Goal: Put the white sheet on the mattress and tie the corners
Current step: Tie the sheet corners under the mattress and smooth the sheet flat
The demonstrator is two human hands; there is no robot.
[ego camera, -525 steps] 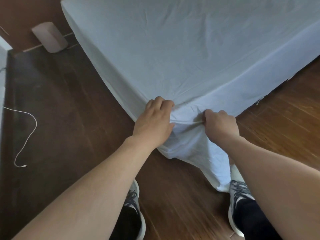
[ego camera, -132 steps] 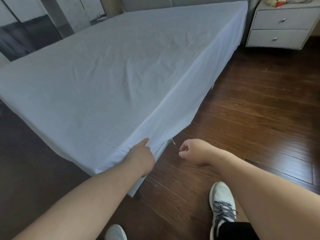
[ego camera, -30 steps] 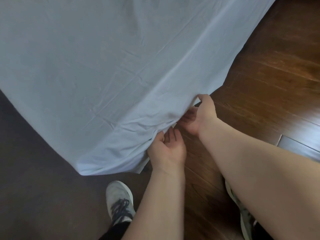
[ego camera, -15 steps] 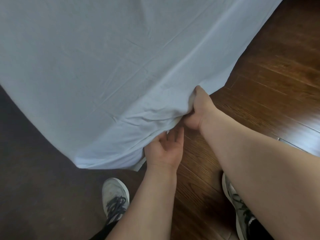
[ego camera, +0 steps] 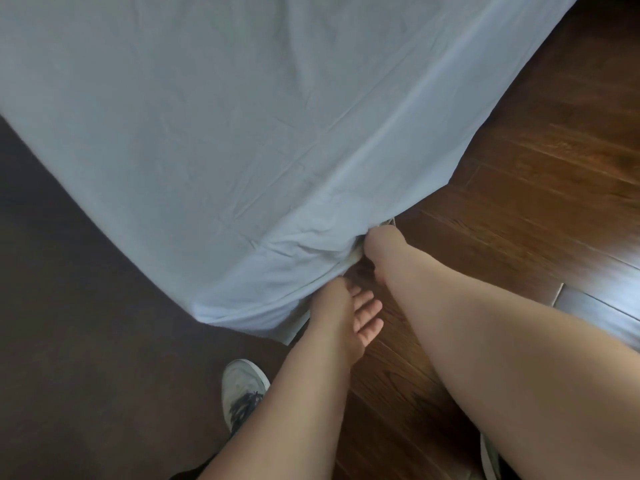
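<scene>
Hands at mattress corner: left palm-up, relaxed, under white sheet hem; right buried in folds, grip unclear.

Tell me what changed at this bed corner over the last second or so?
The right hand pushed further under the white sheet at the corner, so its fingers are now hidden. The left hand drew back slightly and lies palm-up beside the hanging edge, gripping nothing visible. The sheet stayed draped over the mattress, and the left shoe kept its place.
</scene>
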